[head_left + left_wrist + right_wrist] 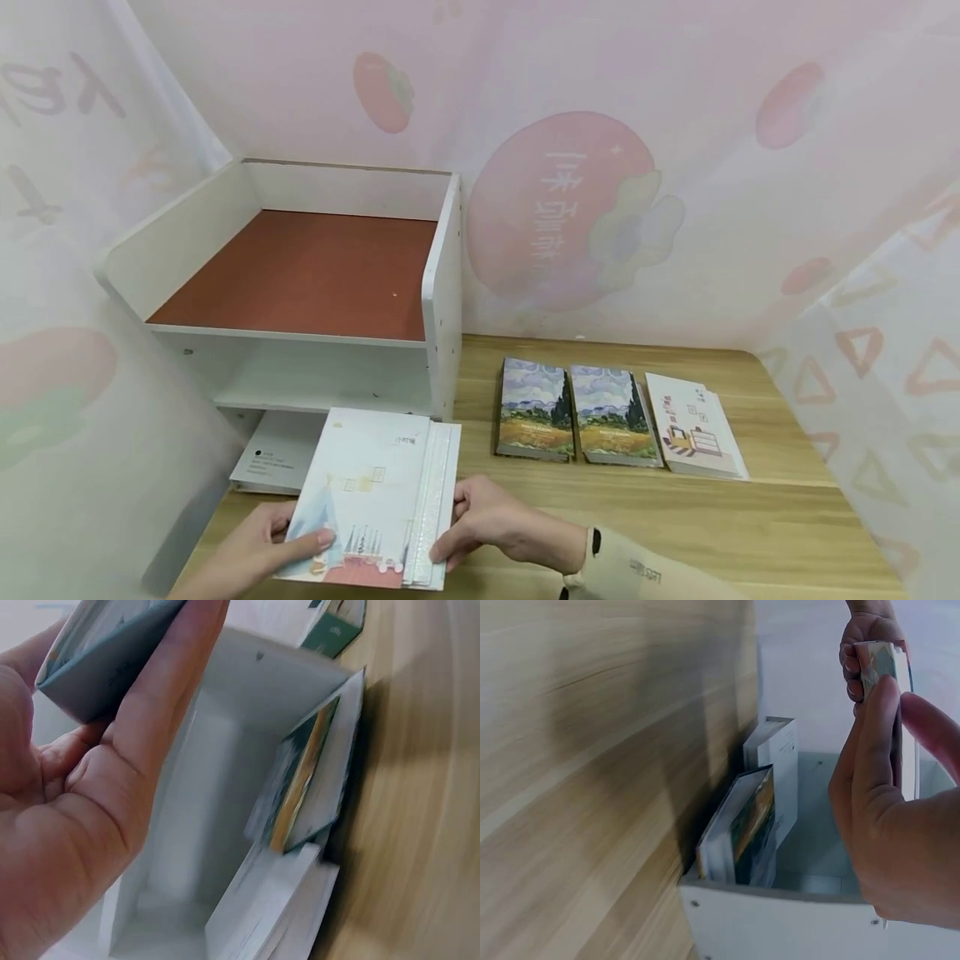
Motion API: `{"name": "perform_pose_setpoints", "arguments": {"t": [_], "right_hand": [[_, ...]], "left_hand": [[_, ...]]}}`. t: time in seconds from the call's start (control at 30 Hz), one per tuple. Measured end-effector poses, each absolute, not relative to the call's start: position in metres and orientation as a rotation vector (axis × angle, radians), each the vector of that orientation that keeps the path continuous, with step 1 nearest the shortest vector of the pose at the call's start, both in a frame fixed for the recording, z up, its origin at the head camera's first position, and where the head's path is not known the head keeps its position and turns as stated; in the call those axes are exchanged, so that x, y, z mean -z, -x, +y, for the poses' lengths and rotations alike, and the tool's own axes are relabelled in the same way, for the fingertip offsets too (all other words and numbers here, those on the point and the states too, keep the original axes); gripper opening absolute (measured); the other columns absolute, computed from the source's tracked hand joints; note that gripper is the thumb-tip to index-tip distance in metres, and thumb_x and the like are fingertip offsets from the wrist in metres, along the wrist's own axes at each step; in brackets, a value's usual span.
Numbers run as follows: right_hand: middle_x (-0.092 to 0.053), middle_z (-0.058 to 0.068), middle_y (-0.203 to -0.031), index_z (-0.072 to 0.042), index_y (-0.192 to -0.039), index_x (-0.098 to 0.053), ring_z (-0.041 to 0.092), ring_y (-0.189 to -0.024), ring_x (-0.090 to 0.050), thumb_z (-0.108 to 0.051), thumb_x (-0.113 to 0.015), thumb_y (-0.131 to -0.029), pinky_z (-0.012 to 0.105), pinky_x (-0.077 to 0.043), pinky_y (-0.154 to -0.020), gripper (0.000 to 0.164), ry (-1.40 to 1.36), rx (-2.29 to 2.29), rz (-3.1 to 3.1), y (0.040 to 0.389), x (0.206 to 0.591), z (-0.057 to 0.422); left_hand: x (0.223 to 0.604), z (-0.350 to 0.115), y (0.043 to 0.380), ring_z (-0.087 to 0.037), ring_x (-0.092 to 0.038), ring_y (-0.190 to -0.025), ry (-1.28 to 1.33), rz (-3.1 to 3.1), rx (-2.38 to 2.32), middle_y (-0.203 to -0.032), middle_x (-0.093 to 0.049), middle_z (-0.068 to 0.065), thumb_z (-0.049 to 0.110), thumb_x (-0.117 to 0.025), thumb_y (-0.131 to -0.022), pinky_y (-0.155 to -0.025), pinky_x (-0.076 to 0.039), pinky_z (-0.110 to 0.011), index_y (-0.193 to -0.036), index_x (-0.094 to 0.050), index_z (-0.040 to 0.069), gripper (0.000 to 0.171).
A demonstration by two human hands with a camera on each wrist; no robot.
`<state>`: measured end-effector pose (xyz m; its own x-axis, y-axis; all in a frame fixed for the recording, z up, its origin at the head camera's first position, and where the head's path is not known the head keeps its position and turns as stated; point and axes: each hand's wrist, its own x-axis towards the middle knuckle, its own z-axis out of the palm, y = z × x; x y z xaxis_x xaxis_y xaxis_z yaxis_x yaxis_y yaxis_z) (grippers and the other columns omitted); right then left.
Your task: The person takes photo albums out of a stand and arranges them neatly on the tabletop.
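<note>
Both hands hold a white illustrated book (367, 483) in front of the shelf, its cover showing a small drawn room with a blue tent shape. White layers stick out in steps along its right side; whether they are pages or a second book I cannot tell. My left hand (258, 542) grips the left edge, thumb on the cover and fingers beneath. At the lower right edge my right hand (498, 525) pinches the layers between thumb and fingers. The left wrist view shows the book's blue-grey edge (105, 671) in the left hand.
A white shelf unit (442, 292) with a red-brown top stands at the left. In its bottom compartment lie a white book (277, 446) and a landscape-cover book (754, 829). On the wooden table, two landscape-cover books (534, 407) lie beside a white illustrated book (690, 421).
</note>
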<state>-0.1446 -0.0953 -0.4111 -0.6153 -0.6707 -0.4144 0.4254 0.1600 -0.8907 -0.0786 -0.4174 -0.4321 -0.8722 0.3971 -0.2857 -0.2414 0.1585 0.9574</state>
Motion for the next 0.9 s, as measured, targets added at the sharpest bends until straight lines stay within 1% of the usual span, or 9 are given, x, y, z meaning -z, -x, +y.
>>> {"name": "perform_pose_setpoints", "arguments": {"t": [0.07, 0.2, 0.3, 0.4, 0.47, 0.57, 0.63, 0.73, 0.9], "right_hand": [[-0.067, 0.013, -0.073, 0.003, -0.093, -0.069, 0.016, -0.057, -0.065, 0.021, -0.071, -0.070, 0.029, -0.058, -0.054, 0.029, 0.228, 1.608, 1.587, 0.145, 0.413, -0.086], [-0.056, 0.005, -0.062, -0.001, -0.081, -0.062, 0.016, -0.056, -0.064, 0.019, -0.072, -0.069, 0.028, -0.057, -0.054, 0.025, 0.220, 1.629, 1.587, 0.145, 0.415, -0.064], [-0.047, 0.000, -0.058, -0.005, -0.075, -0.054, 0.015, -0.057, -0.063, 0.015, -0.073, -0.070, 0.027, -0.057, -0.055, 0.029, 0.224, 1.630, 1.571, 0.148, 0.417, -0.048], [-0.050, -0.001, -0.060, -0.006, -0.078, -0.057, 0.013, -0.058, -0.061, 0.012, -0.073, -0.071, 0.026, -0.056, -0.055, 0.025, 0.220, 1.622, 1.562, 0.152, 0.419, -0.031], [-0.054, 0.000, -0.062, -0.005, -0.080, -0.061, 0.012, -0.059, -0.060, 0.011, -0.073, -0.070, 0.025, -0.055, -0.055, 0.023, 0.208, 1.625, 1.554, 0.152, 0.421, -0.020], [-0.057, 0.000, -0.064, -0.004, -0.081, -0.060, 0.011, -0.057, -0.058, 0.009, -0.073, -0.069, 0.024, -0.054, -0.054, 0.022, 0.194, 1.636, 1.553, 0.154, 0.423, -0.004], [-0.053, -0.001, -0.062, -0.004, -0.078, -0.055, 0.011, -0.057, -0.057, 0.009, -0.073, -0.069, 0.025, -0.054, -0.054, 0.024, 0.188, 1.644, 1.555, 0.156, 0.422, 0.005], [-0.042, -0.003, -0.060, -0.005, -0.076, -0.047, 0.011, -0.058, -0.055, 0.008, -0.074, -0.071, 0.026, -0.053, -0.056, 0.030, 0.173, 1.647, 1.556, 0.158, 0.421, 0.017], [-0.036, -0.004, -0.061, -0.006, -0.076, -0.044, 0.011, -0.058, -0.052, 0.008, -0.074, -0.073, 0.026, -0.053, -0.057, 0.034, 0.143, 1.639, 1.569, 0.159, 0.422, 0.032]], "left_hand": [[0.435, -0.407, 0.079, -0.028, -0.069, -0.089, -0.156, 1.939, -1.793, -0.101, -0.070, -0.019, 0.016, -0.057, -0.101, -0.075, -0.057, -0.031, -0.117, -0.062, -0.009, 0.030], [0.441, -0.384, 0.079, -0.033, -0.069, -0.091, -0.131, 1.835, -1.875, -0.102, -0.070, -0.022, 0.016, -0.059, -0.100, -0.076, -0.058, -0.034, -0.120, -0.060, -0.011, 0.033], [0.445, -0.366, 0.079, -0.031, -0.070, -0.086, -0.065, 1.849, -1.881, -0.096, -0.071, -0.019, 0.020, -0.061, -0.100, -0.072, -0.058, -0.032, -0.118, -0.061, -0.010, 0.036], [0.448, -0.346, 0.080, -0.026, -0.070, -0.079, -0.015, 1.912, -1.869, -0.089, -0.072, -0.014, 0.024, -0.064, -0.098, -0.067, -0.057, -0.029, -0.112, -0.064, -0.009, 0.036], [0.450, -0.332, 0.078, -0.025, -0.070, -0.077, -0.001, 1.914, -1.889, -0.087, -0.072, -0.014, 0.024, -0.065, -0.097, -0.065, -0.057, -0.029, -0.110, -0.065, -0.009, 0.036], [0.451, -0.313, 0.074, -0.025, -0.070, -0.076, 0.027, 1.892, -1.931, -0.086, -0.072, -0.015, 0.025, -0.067, -0.096, -0.064, -0.057, -0.029, -0.109, -0.066, -0.009, 0.036], [0.451, -0.301, 0.073, -0.027, -0.071, -0.078, 0.049, 1.857, -1.962, -0.088, -0.072, -0.016, 0.026, -0.067, -0.096, -0.066, -0.058, -0.030, -0.110, -0.066, -0.009, 0.038], [0.453, -0.288, 0.073, -0.026, -0.071, -0.080, 0.062, 1.865, -1.978, -0.090, -0.072, -0.015, 0.028, -0.068, -0.095, -0.068, -0.058, -0.029, -0.113, -0.066, -0.009, 0.041], [0.454, -0.272, 0.078, -0.021, -0.068, -0.076, 0.020, 2.001, -1.909, -0.088, -0.072, -0.009, 0.031, -0.068, -0.094, -0.064, -0.056, -0.026, -0.109, -0.069, -0.005, 0.039]]}}
